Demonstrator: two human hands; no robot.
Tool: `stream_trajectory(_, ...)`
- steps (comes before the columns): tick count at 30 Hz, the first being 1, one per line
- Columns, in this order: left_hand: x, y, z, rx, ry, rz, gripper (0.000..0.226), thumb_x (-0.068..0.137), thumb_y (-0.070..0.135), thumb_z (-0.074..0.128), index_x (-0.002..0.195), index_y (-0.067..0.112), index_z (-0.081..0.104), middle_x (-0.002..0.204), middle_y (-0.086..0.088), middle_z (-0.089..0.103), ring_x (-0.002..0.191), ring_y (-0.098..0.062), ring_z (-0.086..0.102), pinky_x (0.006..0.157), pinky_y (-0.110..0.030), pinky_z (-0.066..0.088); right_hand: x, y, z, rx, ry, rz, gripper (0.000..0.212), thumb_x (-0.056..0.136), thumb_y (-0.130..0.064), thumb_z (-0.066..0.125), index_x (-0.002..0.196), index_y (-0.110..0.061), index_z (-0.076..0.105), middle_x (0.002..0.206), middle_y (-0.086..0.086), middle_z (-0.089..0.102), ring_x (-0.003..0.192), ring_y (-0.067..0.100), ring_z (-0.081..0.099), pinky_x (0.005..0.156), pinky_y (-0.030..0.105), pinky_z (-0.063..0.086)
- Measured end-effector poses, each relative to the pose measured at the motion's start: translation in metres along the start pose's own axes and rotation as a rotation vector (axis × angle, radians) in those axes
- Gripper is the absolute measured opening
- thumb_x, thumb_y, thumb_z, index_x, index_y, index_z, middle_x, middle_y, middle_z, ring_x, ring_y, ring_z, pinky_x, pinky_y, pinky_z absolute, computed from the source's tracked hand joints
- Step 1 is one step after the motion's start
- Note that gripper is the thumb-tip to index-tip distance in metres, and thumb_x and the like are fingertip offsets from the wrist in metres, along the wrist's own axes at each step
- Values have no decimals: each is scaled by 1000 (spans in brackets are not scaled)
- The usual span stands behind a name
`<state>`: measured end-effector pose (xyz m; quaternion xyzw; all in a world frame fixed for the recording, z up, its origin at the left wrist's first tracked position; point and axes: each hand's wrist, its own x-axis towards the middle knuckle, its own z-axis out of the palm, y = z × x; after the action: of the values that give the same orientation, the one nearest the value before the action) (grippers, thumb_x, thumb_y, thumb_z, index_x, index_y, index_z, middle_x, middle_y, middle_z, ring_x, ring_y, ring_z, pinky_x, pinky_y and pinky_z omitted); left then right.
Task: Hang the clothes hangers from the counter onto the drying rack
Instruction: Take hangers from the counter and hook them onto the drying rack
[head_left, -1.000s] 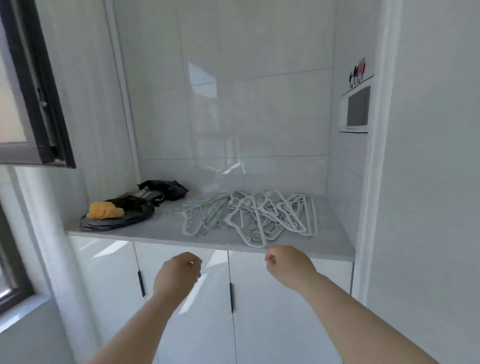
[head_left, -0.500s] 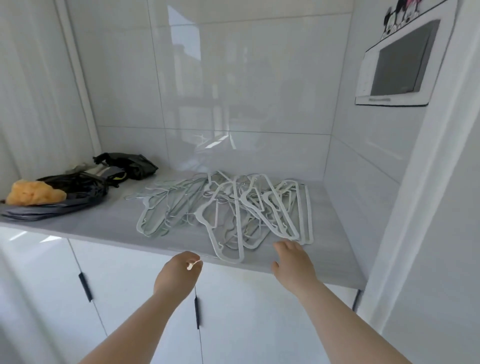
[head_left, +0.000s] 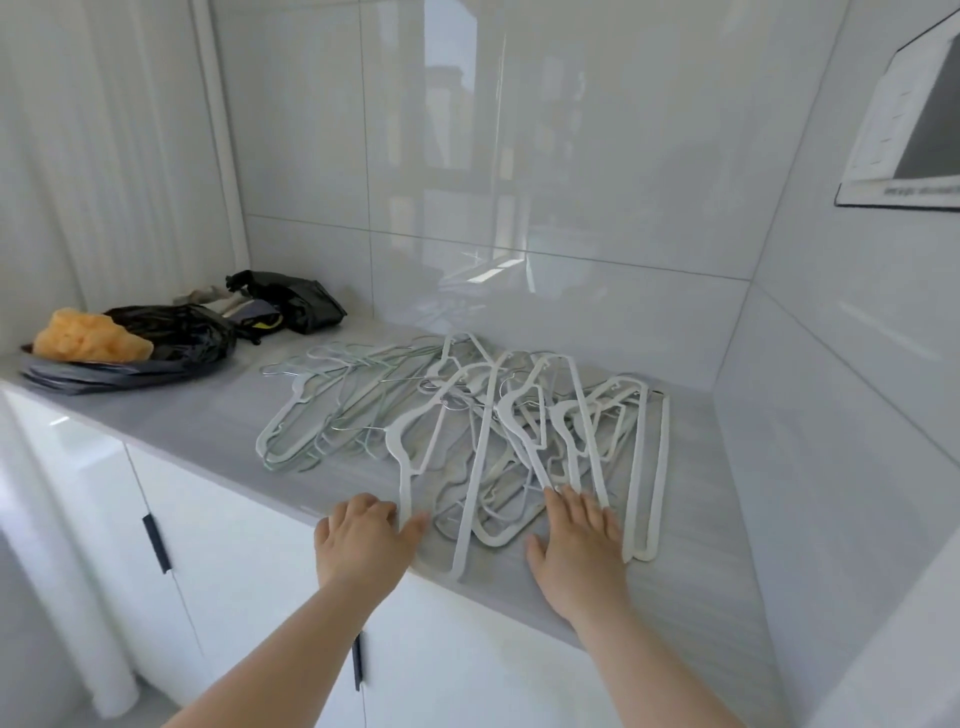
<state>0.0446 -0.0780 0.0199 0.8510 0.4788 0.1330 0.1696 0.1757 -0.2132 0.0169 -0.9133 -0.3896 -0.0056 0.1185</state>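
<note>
1. Head view: tangled white and pale-green plastic clothes hangers (head_left: 484, 441) are piled on the grey counter (head_left: 208, 426).
2. The left hand (head_left: 363, 540) is set against one hanger, fingers curled; whether it is gripped cannot be told.
3. The right hand (head_left: 576, 540) is laid flat on the pile, fingers straight.

An orange spongy lump (head_left: 91, 338) rests on crumpled black bags (head_left: 176, 340), a dark pouch (head_left: 298, 304) just behind them.
</note>
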Motion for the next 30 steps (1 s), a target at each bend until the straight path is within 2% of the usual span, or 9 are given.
stream_trajectory(6, 11, 6, 7, -57, -45, -69, 40, 87, 52, 43, 108, 24, 61, 126, 4, 49, 127, -18, 36, 115, -40, 11, 2, 2, 2, 10, 9, -18, 58, 98, -38, 28, 148, -19, 7, 157, 2, 3, 144, 22, -1, 116, 38, -5)
stream_trajectory(10, 15, 10, 1, -127, -64, -190, 17, 84, 33, 48, 84, 20, 59, 110, -1, 55, 119, -22, 44, 113, -42, 16, 2, 3, 2, 25, 15, -21, 57, 98, -37, 28, 148, -19, 8, 157, 2, 4, 144, 22, 0, 116, 38, -5)
stream_trajectory(12, 15, 11, 1, -174, -48, -226, 11, 83, 27, 47, 81, 19, 55, 107, -2, 56, 117, -22, 45, 113, -43, 14, 1, 3, 1, 31, 15, -24, 56, 98, -36, 27, 148, -19, 8, 157, 2, 4, 144, 22, 0, 116, 38, -5)
stream_trajectory(17, 12, 12, 0, -356, 118, -263, 28, 86, 18, 47, 111, 14, 56, 118, -4, 55, 119, -24, 44, 107, -36, 20, 2, 4, 1, 68, 33, -25, 53, 99, -26, 27, 148, -20, 8, 156, -1, 6, 144, 20, 1, 117, 37, -4)
stream_trajectory(20, 9, 9, -2, -440, 177, -244, 27, 89, 15, 46, 115, 9, 52, 116, -8, 56, 116, -28, 47, 101, -35, 27, 1, 6, 2, 99, 59, -24, 54, 96, -12, 30, 147, -21, 12, 154, -4, 13, 143, 18, 5, 117, 37, -1)
stream_trajectory(22, 7, 8, -4, -545, 196, -213, 19, 91, 13, 43, 109, 9, 50, 100, -6, 58, 103, -30, 53, 89, -34, 35, 0, 6, 2, 108, 83, -21, 54, 95, -7, 29, 145, -21, 16, 152, -5, 18, 142, 17, 8, 117, 36, 1)
stream_trajectory(25, 5, 9, -11, -822, 174, -168, 13, 94, 7, 38, 106, 9, 43, 76, 5, 57, 61, -20, 60, 60, -28, 39, 0, 6, 2, 121, 105, -22, 54, 94, -4, 28, 145, -21, 18, 150, -4, 20, 142, 17, 10, 117, 34, 2)
stream_trajectory(28, 5, 5, -19, -940, 170, -154, 8, 96, 7, 35, 102, 11, 39, 72, 3, 60, 34, -4, 55, 51, -26, 42, 0, 6, 3, 125, 118, -25, 55, 94, -4, 31, 145, -20, 19, 150, -4, 21, 141, 17, 11, 118, 35, 4)
stream_trajectory(30, 5, 1, -22, -956, 182, -141, 8, 96, 7, 35, 101, 12, 38, 72, 2, 60, 31, -2, 54, 51, -26, 43, 0, 7, 4, 123, 116, -25, 55, 94, -4, 31, 145, -20, 17, 150, -4, 20, 142, 17, 11, 118, 35, 3)
